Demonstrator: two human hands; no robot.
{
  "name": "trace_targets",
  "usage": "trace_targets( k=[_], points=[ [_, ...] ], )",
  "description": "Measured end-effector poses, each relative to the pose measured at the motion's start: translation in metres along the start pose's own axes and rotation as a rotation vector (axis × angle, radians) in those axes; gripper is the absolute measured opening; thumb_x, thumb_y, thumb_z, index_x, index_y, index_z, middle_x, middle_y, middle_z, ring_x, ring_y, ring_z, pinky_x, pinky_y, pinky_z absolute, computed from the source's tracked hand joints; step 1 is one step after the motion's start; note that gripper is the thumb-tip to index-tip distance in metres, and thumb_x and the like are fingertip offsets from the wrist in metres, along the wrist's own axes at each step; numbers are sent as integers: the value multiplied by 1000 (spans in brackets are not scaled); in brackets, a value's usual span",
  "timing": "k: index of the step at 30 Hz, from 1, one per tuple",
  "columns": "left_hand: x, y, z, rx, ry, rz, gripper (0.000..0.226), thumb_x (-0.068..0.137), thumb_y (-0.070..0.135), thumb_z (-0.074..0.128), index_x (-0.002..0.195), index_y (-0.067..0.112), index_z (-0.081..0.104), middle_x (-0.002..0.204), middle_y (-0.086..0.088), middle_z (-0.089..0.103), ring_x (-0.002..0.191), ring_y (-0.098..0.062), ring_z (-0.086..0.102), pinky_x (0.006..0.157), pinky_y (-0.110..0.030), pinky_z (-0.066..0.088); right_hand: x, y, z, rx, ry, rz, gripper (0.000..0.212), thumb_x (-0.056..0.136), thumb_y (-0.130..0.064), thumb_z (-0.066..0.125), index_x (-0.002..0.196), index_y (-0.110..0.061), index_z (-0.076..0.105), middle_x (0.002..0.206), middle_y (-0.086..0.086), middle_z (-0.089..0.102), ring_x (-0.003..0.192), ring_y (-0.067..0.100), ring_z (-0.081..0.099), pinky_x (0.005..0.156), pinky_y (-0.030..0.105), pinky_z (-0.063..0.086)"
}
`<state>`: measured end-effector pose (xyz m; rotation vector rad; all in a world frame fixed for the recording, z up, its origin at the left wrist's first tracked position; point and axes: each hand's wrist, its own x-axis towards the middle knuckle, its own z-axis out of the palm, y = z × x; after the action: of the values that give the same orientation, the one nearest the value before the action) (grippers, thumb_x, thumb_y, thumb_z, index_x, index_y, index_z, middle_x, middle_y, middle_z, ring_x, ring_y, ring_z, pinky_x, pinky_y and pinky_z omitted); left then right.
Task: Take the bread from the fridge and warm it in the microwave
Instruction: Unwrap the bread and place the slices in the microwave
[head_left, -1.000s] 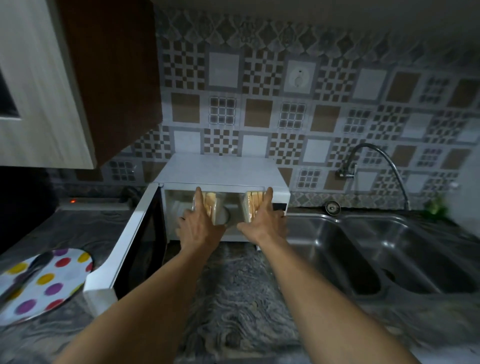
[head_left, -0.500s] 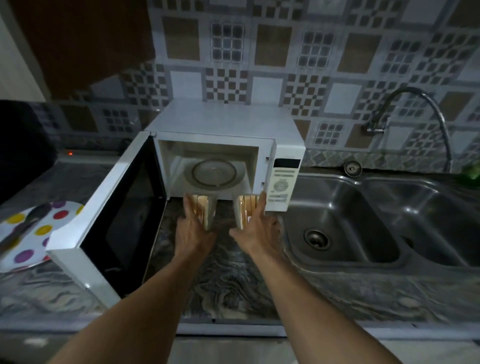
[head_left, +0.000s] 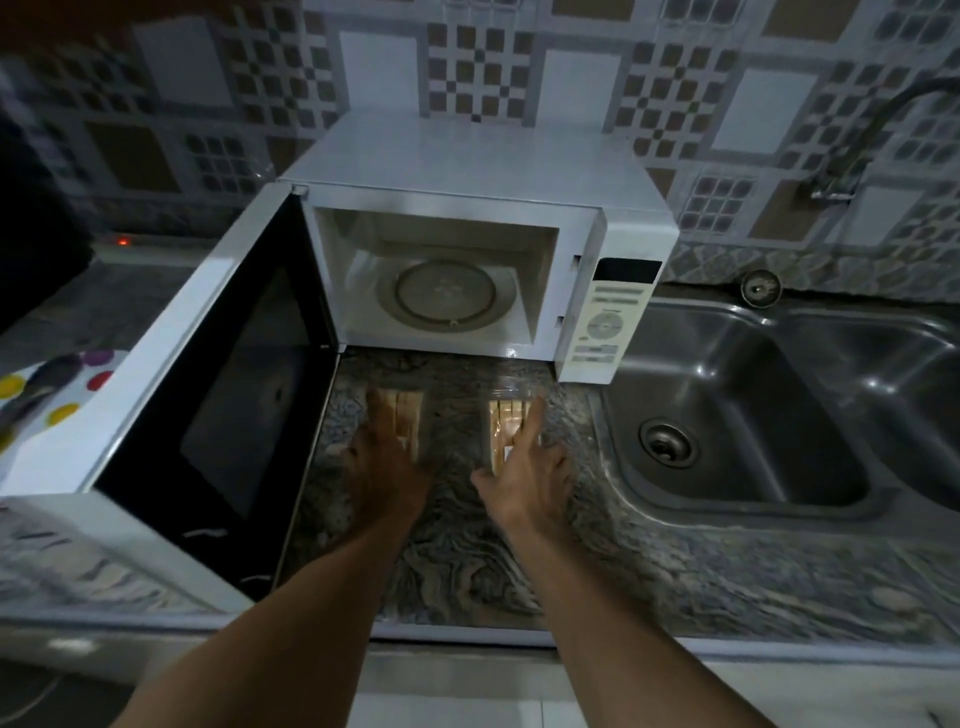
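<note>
**Head view.** We see a white microwave (head_left: 467, 166) standing on a marbled desk (head_left: 467, 551) against a patterned tile wall (head_left: 571, 78). Its door (head_left: 208, 395) is swung wide to the left, with the dark window turned towards us. A glass turntable (head_left: 444, 297) lies in the lit cavity, and the control panel (head_left: 605, 322) sits to the cavity's right. A steel sink (head_left: 753, 395) with its drain (head_left: 666, 444) adjoins the microwave on the right, below a wall tap (head_left: 852, 156). Beyond the door on the left we see a polka-dot plate (head_left: 47, 395), partly hidden by the door, and a small red light (head_left: 123, 241) further back.

The bread is outside the microwave, over the desk in front of the open cavity. It forms a left bread stack (head_left: 408, 423) and a right bread stack (head_left: 504, 431), both apparently in clear wrapping. We cannot tell whether they rest on the desk. A strip of desk separates them from the cavity sill, and the open door stands just beside the left forearm.

Both arms reach forward, roughly parallel.

- **Left hand:** The left hand (head_left: 384, 467) is blurred. Its fingers (head_left: 376, 410) lie straight along the outer side of the left bread stack.
- **Right hand:** The right hand (head_left: 524, 467) lays straight fingers (head_left: 535, 415) against the outer side of the right bread stack, with the thumb spread inward.

Neither hand's fingers curl round the bread.
</note>
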<state>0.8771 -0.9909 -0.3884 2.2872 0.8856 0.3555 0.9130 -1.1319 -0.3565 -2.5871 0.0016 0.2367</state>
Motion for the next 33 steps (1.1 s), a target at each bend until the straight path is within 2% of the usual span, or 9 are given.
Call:
trace_targets(
  k=[8, 19, 25, 27, 29, 31, 33],
  points=[
    [9, -7, 10, 15, 57, 14, 111, 79, 44, 73, 156, 27, -6, 140, -21, 41, 120, -43, 41, 98, -49, 36, 8, 2, 11, 4, 17, 24, 124, 79, -42, 80, 152, -33, -20, 134, 28, 44, 122, 44, 45, 100, 50, 40],
    [10, -7, 9, 79, 39, 32, 115, 77, 41, 76, 156, 23, -6, 142, -21, 41, 121, -44, 40, 99, -49, 35, 17, 1, 9, -36, -10, 10, 122, 83, -43, 76, 152, -32, -23, 137, 28, 42, 123, 44, 46, 101, 49, 42],
    [5, -2, 3, 126, 27, 26, 118, 76, 48, 76, 155, 26, -9, 154, -17, 29, 130, -42, 34, 103, -51, 34, 16, 7, 3, -5, -23, -54, 124, 81, -52, 75, 152, -33, -24, 136, 29, 46, 123, 43, 49, 97, 48, 47],
    [-5, 5, -2, 207, 74, 59, 110, 78, 50, 74, 156, 23, 1, 154, -18, 27, 130, -43, 36, 102, -53, 35, 13, 11, -3, 6, -52, -83, 121, 82, -57, 72, 151, -35, -26, 142, 28, 43, 128, 42, 47, 98, 49, 47],
    [-18, 11, -4, 290, 162, 148, 92, 81, 47, 69, 153, 19, 19, 149, -19, 34, 124, -43, 40, 97, -53, 38, 10, 16, -10, -17, -61, -124, 115, 84, -58, 68, 152, -35, -21, 147, 24, 38, 131, 40, 44, 98, 49, 47],
    [-33, 15, -3, 275, 209, 231, 69, 86, 40, 62, 145, 18, 34, 138, -16, 45, 118, -38, 45, 93, -49, 43, 3, 23, -17, -93, -16, -196, 102, 88, -56, 64, 155, -30, -9, 146, 22, 37, 130, 39, 43, 96, 48, 48],
    [-46, 20, -1, 163, 109, 183, 52, 92, 34, 54, 140, 23, 38, 120, -8, 57, 104, -27, 56, 82, -39, 49, -3, 29, -24, -180, 47, -295, 84, 91, -50, 61, 152, -21, 12, 138, 19, 40, 125, 37, 45, 93, 45, 49]
  ],
)
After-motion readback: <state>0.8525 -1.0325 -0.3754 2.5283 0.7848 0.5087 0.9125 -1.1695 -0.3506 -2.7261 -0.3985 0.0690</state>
